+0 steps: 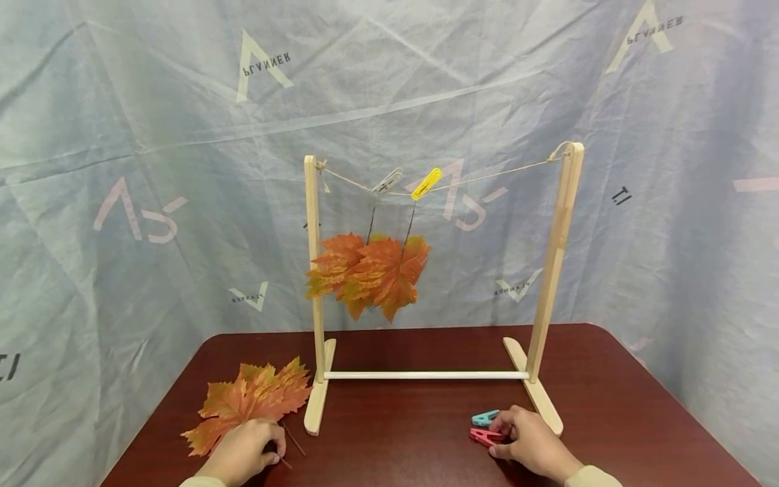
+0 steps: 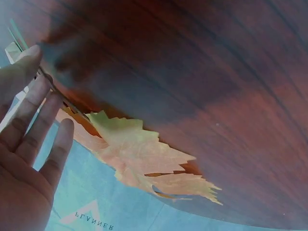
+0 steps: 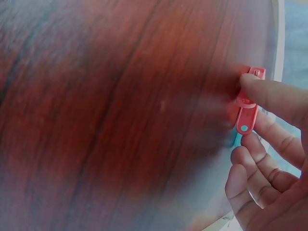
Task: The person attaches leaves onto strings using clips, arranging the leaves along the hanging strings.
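At the table's left, orange artificial maple leaves (image 1: 248,398) lie overlapping. My left hand (image 1: 245,448) is over their near side and pinches a thin brown leaf stem between thumb and index finger; the left wrist view shows this leaf (image 2: 139,149) reaching away from the fingertips. On the right, my right hand (image 1: 531,438) has thumb and fingers about a red clothespin (image 3: 248,113) on the table. Just behind it lies a teal clothespin (image 1: 485,418). Two more maple leaves (image 1: 389,274) hang by their stems from a string, under a grey clothespin (image 1: 387,181) and a yellow clothespin (image 1: 427,184).
A wooden frame (image 1: 550,270) stands across the dark red table (image 1: 402,419), with twine (image 1: 493,174) tied between its posts and a white bar (image 1: 426,375) low down. Its feet (image 1: 318,406) reach toward me beside both hands. A grey printed cloth (image 1: 389,88) hangs behind.
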The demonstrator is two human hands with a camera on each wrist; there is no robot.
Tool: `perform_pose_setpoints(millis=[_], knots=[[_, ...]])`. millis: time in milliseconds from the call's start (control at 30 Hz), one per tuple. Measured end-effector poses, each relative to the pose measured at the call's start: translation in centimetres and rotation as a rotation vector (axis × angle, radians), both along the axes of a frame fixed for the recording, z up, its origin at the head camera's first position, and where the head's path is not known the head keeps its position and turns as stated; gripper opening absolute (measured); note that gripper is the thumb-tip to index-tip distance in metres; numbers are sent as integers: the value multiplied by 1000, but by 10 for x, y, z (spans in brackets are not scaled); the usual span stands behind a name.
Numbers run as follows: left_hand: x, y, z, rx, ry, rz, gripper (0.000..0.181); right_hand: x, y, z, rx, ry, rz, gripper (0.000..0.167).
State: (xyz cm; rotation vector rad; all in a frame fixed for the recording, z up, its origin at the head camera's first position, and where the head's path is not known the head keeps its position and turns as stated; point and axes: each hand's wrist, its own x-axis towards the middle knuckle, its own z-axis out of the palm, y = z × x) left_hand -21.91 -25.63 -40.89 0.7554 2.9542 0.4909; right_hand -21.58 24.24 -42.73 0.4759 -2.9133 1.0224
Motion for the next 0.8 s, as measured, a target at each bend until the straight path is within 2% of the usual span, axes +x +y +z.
perform_pose_setpoints(millis=[200,433,600,800], knots=[[-1,-1,1,8,17,-71,34,1,-1,5,8,19,-10,23],[-7,2,8,-33,18,-150,31,3,0,9,3,43,-8,23],[-11,8,13,-78,72,-223,29,4,1,11,-12,40,-5,22],[-13,20,25,-141,193,-283,33,4,0,13,-47,58,18,19]])
